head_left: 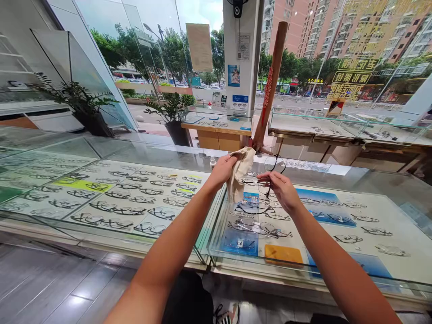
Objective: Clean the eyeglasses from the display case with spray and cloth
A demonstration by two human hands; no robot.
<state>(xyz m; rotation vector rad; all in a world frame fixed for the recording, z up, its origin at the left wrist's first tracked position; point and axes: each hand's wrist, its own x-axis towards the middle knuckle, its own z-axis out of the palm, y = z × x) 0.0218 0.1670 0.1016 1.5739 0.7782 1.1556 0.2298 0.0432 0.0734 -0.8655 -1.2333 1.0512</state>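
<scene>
My left hand [223,170] is closed on a beige cloth [241,173] that hangs down above the glass counter. Just to its right, my right hand [281,188] pinches a dark-framed pair of eyeglasses [276,156], tilted in the air with a lens upward. The cloth and the eyeglasses are close together; whether they touch I cannot tell. Behind my left hand, a small white bottle [212,163] stands on the counter, partly hidden. Below both hands, several eyeglasses [256,227] lie inside the display case.
The glass display case [216,263] runs across in front of me, with rows of eyeglasses [118,210] at left and an orange pad [283,254] at right. Beyond it are a wooden post [274,81], a potted plant [175,128] and another showcase [310,123].
</scene>
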